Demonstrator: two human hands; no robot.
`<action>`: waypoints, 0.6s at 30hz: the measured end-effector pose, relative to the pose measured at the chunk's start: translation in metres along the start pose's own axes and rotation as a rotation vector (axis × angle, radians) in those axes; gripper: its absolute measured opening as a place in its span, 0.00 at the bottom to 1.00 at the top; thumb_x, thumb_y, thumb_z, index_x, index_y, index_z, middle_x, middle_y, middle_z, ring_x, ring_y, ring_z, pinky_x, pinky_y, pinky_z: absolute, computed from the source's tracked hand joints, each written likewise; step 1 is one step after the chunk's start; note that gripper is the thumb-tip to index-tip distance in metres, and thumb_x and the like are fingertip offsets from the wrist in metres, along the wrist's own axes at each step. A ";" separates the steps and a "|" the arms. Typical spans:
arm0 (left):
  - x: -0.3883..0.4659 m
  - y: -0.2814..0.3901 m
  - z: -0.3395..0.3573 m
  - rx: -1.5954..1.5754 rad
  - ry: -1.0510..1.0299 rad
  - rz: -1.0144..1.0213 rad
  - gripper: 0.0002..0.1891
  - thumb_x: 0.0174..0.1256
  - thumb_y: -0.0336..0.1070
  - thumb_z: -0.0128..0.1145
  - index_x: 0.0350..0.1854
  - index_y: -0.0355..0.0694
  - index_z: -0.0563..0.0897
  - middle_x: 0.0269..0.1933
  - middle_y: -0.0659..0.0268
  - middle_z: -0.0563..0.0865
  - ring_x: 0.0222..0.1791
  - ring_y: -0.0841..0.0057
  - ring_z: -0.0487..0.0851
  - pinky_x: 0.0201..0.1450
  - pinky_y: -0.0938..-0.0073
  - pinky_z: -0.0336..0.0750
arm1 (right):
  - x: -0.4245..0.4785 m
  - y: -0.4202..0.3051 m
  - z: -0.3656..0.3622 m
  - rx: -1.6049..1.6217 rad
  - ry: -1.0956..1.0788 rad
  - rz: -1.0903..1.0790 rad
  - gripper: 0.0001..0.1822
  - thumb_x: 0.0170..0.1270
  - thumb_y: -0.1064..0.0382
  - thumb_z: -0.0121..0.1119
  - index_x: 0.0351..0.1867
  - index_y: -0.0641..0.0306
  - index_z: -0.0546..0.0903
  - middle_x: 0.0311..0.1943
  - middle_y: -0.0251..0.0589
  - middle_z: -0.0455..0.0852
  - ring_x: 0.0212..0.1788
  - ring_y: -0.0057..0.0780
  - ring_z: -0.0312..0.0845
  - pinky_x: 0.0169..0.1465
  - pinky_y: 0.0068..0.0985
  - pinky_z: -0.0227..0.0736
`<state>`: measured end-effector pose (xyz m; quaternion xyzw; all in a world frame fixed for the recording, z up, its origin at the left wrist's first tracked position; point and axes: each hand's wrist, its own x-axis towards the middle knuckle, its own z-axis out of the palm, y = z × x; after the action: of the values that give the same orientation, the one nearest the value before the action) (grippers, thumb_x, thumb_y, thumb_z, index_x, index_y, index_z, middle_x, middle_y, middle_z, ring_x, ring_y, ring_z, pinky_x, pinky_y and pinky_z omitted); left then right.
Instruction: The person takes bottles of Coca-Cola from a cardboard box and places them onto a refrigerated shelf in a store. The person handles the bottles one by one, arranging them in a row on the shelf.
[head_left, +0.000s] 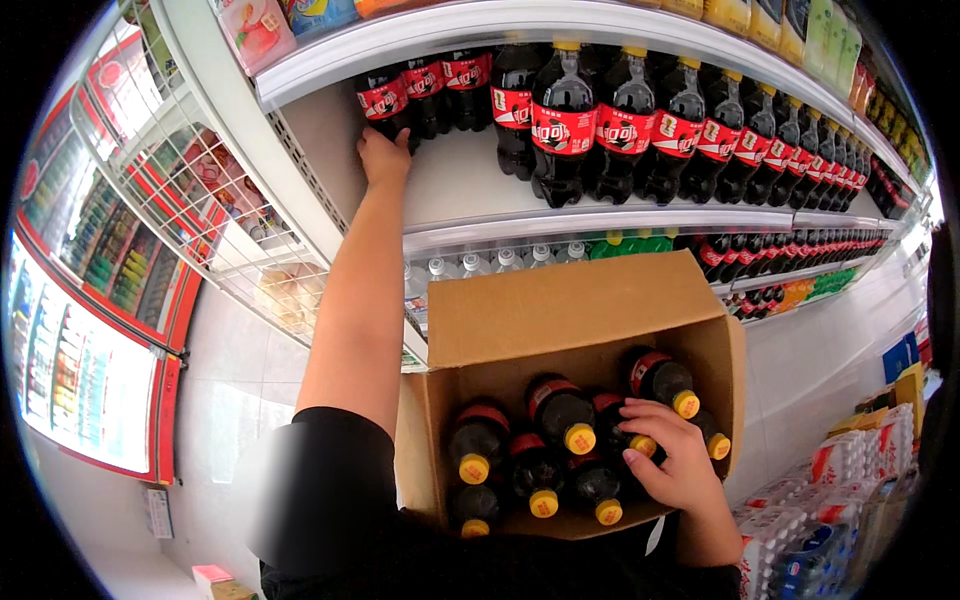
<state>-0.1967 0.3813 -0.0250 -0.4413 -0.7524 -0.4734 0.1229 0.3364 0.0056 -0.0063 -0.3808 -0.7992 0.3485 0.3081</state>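
Observation:
At the far left of the shelf, my left hand (385, 154) holds the lower part of a cola bottle (382, 100) with a red label. Two similar bottles stand just right of it, and a long row of larger cola bottles (564, 131) with yellow caps lines the shelf further right. Below, an opened cardboard box (562, 307) contains several cola bottles, their yellow caps tilted towards me. My right hand (670, 454) is inside its right half, with thumb and fingers around the neck of one bottle (643, 445). Part of that bottle is hidden by the fingers.
A white shelf upright (292, 176) and a wire rack (202, 195) border the left side. Lit drink coolers (82, 367) stand beyond. The lower shelf edge (600, 225) runs behind the box. Shrink-wrapped drink packs (795, 525) are stacked on the floor at right.

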 end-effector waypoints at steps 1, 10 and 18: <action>0.007 -0.001 0.001 0.016 -0.003 -0.020 0.35 0.64 0.50 0.78 0.60 0.27 0.76 0.62 0.35 0.83 0.63 0.36 0.83 0.67 0.44 0.79 | 0.000 0.000 0.000 0.001 -0.003 0.002 0.18 0.63 0.67 0.72 0.53 0.70 0.87 0.59 0.59 0.89 0.68 0.57 0.83 0.70 0.45 0.78; 0.043 -0.015 0.012 0.159 -0.178 -0.131 0.32 0.72 0.57 0.70 0.60 0.29 0.80 0.59 0.36 0.88 0.62 0.40 0.86 0.66 0.48 0.82 | 0.004 -0.001 0.000 0.011 -0.016 0.034 0.18 0.61 0.67 0.73 0.53 0.68 0.88 0.59 0.57 0.89 0.69 0.57 0.83 0.71 0.46 0.77; 0.036 -0.007 0.019 0.158 -0.249 -0.119 0.35 0.76 0.56 0.65 0.64 0.24 0.74 0.57 0.34 0.88 0.62 0.39 0.86 0.66 0.47 0.81 | 0.006 -0.004 0.001 -0.024 -0.034 0.054 0.18 0.60 0.68 0.72 0.52 0.68 0.88 0.58 0.58 0.89 0.67 0.57 0.83 0.71 0.47 0.77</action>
<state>-0.2189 0.4152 -0.0173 -0.4403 -0.8215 -0.3606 0.0347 0.3307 0.0088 -0.0025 -0.3998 -0.7979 0.3536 0.2802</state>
